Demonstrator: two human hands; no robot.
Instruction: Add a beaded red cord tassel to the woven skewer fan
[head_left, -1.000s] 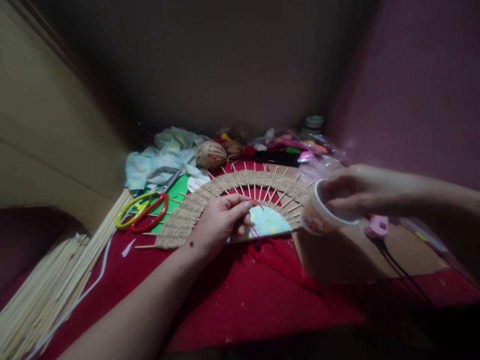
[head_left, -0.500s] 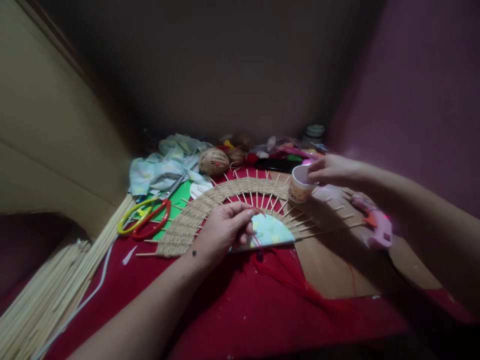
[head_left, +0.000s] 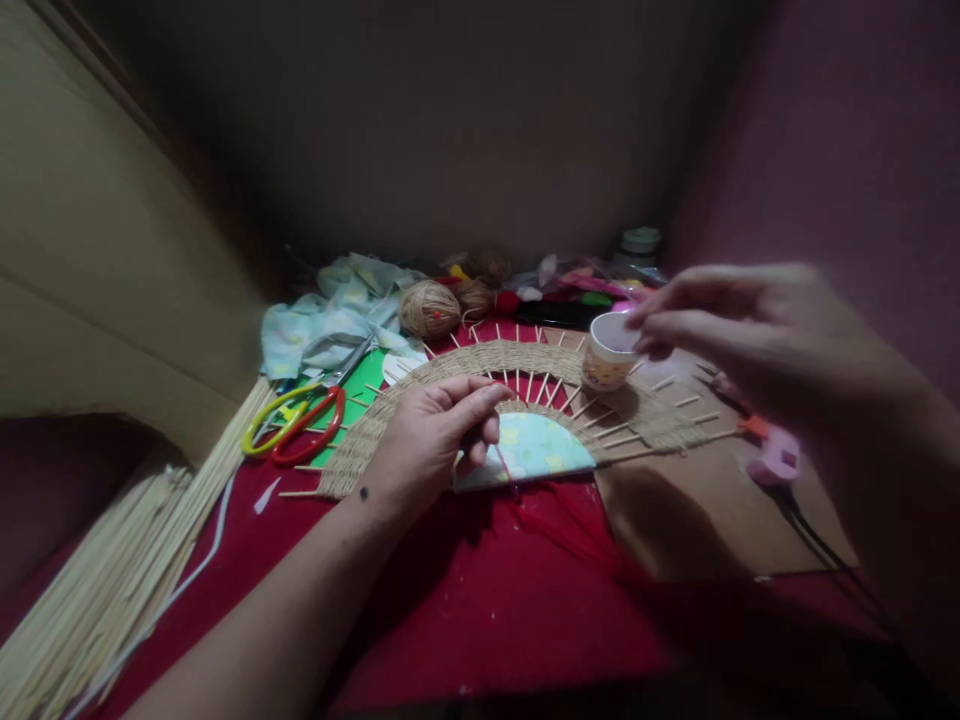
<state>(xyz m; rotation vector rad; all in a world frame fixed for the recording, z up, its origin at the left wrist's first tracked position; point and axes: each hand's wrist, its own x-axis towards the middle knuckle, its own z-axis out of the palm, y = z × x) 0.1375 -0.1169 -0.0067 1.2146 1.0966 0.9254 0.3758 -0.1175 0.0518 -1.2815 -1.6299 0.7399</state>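
My left hand [head_left: 439, 430] pinches a thin red thread [head_left: 501, 458] between thumb and forefinger, over the middle of a half-round fan [head_left: 480, 358] woven of straw-coloured cord on thin sticks. The thread hangs down past the pale blue fabric centre [head_left: 551, 445] of the fan, with a small dark bead-like spot low on it. Beside the rim of a small paper cup [head_left: 606, 368], my right hand [head_left: 757, 320] is raised with thumb and fingertips together. Whatever lies between those fingertips is too small and blurred to make out. The cup stands upright on the fan's right part.
Scissors with red and yellow handles [head_left: 307, 425] lie left of the fan. A pink glue gun [head_left: 776, 458] with a black cable lies on a wooden board [head_left: 675, 520] at right. Twine balls [head_left: 429, 308] and crumpled fabric [head_left: 322, 320] sit behind; bundled sticks [head_left: 112, 590] lie at left.
My right hand has lifted out of the cup's mouth and moved up and right, blurred by motion. My left hand keeps its pinch on the red thread. The view has shifted slightly.
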